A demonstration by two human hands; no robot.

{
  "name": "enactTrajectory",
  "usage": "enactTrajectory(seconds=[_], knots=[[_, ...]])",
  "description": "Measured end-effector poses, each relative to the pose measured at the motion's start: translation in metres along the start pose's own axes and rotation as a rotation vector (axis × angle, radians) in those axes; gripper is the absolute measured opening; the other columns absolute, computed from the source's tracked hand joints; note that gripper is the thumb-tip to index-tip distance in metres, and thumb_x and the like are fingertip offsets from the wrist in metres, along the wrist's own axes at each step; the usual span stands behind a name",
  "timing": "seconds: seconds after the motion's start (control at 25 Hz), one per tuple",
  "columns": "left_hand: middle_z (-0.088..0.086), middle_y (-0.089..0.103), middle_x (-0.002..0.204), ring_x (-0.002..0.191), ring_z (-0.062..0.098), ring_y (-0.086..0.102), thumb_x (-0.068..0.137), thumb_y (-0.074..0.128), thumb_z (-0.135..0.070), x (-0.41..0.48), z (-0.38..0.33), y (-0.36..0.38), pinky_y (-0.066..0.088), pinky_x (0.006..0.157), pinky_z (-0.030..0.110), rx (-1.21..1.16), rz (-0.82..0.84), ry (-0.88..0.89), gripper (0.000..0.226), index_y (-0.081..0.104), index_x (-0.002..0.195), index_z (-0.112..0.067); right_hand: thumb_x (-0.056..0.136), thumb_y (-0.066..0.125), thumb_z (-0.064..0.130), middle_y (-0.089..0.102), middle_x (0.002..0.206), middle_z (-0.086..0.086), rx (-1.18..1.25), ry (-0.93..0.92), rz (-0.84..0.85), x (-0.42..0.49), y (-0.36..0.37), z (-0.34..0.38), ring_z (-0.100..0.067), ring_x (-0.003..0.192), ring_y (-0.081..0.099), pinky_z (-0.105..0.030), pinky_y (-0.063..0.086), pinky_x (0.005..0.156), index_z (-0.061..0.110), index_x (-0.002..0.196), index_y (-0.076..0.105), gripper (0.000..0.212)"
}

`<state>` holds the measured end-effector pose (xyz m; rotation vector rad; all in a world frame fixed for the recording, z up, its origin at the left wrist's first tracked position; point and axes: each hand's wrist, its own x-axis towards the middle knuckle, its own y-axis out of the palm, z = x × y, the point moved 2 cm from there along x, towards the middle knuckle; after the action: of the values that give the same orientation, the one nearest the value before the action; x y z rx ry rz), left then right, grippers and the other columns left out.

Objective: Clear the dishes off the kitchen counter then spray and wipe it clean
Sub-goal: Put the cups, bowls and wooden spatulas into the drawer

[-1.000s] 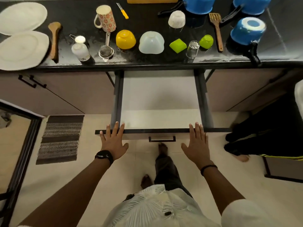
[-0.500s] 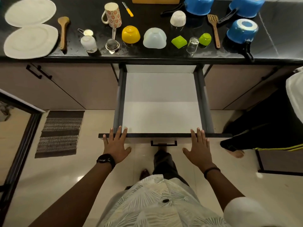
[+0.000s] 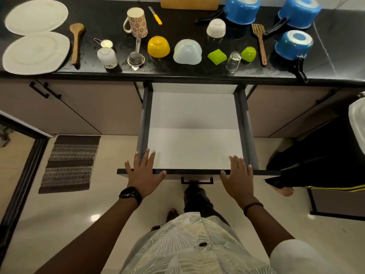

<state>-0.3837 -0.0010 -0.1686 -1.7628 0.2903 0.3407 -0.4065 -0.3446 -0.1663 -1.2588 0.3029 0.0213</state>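
An open white drawer [image 3: 193,147] with nothing in it sticks out below the black counter [image 3: 345,36]. My left hand [image 3: 143,173] and my right hand [image 3: 238,176] lie flat with straight fingers over the drawer's dark front edge. On the counter stand two white plates [image 3: 35,53], a wooden spoon [image 3: 76,43], a flowered mug [image 3: 136,22], a strainer [image 3: 135,59], a yellow bowl [image 3: 158,46], a white bowl [image 3: 187,52], green cups [image 3: 216,56], a glass [image 3: 233,61], a wooden spatula [image 3: 260,42] and three blue pots [image 3: 293,45].
A striped mat [image 3: 70,165] lies on the floor at the left. Another person's dark-trousered leg and bare foot [image 3: 282,189] stand right of the drawer. A yellow-handled knife [image 3: 156,16] and a cutting board [image 3: 189,2] sit at the counter's back.
The drawer has slid further out toward me, with both hands on its front edge. The view has shifted so more of the drawer's inside shows.
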Motion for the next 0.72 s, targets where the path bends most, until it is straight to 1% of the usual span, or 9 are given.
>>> enactTrajectory(seconds=[0.12, 0.24, 0.36, 0.44, 0.56, 0.64, 0.72], knots=[[-0.003, -0.004, 0.170, 0.156, 0.029, -0.011, 0.093, 0.040, -0.072, 0.041, -0.017, -0.026, -0.001, 0.122, 0.061, -0.077, -0.058, 0.039, 0.088, 0.008, 0.162, -0.026, 0.101, 0.057, 0.043, 0.031, 0.166, -0.011, 0.075, -0.034, -0.043, 0.041, -0.021, 0.020, -0.030, 0.155, 0.023, -0.051, 0.019, 0.126, 0.011, 0.158, 0.031, 0.071], [-0.001, 0.000, 0.170, 0.156, 0.029, -0.007, 0.095, 0.045, -0.067, 0.088, -0.037, -0.054, 0.004, 0.124, 0.058, -0.093, -0.106, 0.081, 0.086, 0.012, 0.161, -0.023, 0.098, 0.062, 0.042, 0.038, 0.161, -0.013, 0.122, -0.091, -0.105, 0.089, -0.042, 0.036, -0.032, 0.151, 0.032, -0.049, 0.029, 0.123, 0.009, 0.156, 0.035, 0.071], [0.001, 0.003, 0.170, 0.156, 0.030, -0.004, 0.095, 0.052, -0.058, 0.146, -0.061, -0.082, 0.004, 0.125, 0.056, -0.105, -0.117, 0.124, 0.083, 0.016, 0.160, -0.023, 0.096, 0.065, 0.038, 0.044, 0.156, -0.013, 0.160, -0.126, -0.165, 0.148, -0.068, 0.048, -0.032, 0.145, 0.039, -0.046, 0.035, 0.119, 0.008, 0.153, 0.037, 0.070], [0.002, 0.005, 0.170, 0.156, 0.031, -0.001, 0.095, 0.056, -0.055, 0.191, -0.076, -0.104, 0.004, 0.125, 0.054, -0.119, -0.124, 0.157, 0.083, 0.017, 0.160, -0.022, 0.096, 0.066, 0.037, 0.044, 0.155, -0.013, 0.206, -0.133, -0.187, 0.192, -0.089, 0.057, -0.031, 0.144, 0.039, -0.047, 0.037, 0.118, 0.008, 0.152, 0.037, 0.070], [0.003, 0.006, 0.170, 0.156, 0.032, 0.001, 0.093, 0.061, -0.051, 0.266, -0.102, -0.149, 0.000, 0.125, 0.056, -0.061, -0.178, 0.258, 0.086, 0.016, 0.160, -0.021, 0.093, 0.069, 0.033, 0.045, 0.154, -0.017, 0.264, -0.186, -0.248, 0.261, -0.117, 0.075, -0.035, 0.144, 0.040, -0.049, 0.037, 0.118, 0.005, 0.152, 0.039, 0.072], [0.003, 0.006, 0.170, 0.156, 0.032, 0.001, 0.088, 0.066, -0.050, 0.323, -0.123, -0.186, -0.001, 0.124, 0.057, -0.014, -0.205, 0.305, 0.094, 0.014, 0.160, -0.022, 0.092, 0.069, 0.031, 0.043, 0.155, -0.016, 0.305, -0.214, -0.262, 0.308, -0.131, 0.089, -0.035, 0.144, 0.038, -0.048, 0.038, 0.116, 0.007, 0.153, 0.040, 0.072], [0.004, 0.005, 0.170, 0.156, 0.034, 0.001, 0.081, 0.073, -0.049, 0.373, -0.142, -0.220, 0.002, 0.124, 0.058, 0.033, -0.218, 0.342, 0.103, 0.012, 0.160, -0.023, 0.093, 0.068, 0.030, 0.039, 0.157, -0.016, 0.328, -0.232, -0.227, 0.348, -0.137, 0.103, -0.036, 0.145, 0.035, -0.046, 0.037, 0.115, 0.007, 0.154, 0.037, 0.071]])
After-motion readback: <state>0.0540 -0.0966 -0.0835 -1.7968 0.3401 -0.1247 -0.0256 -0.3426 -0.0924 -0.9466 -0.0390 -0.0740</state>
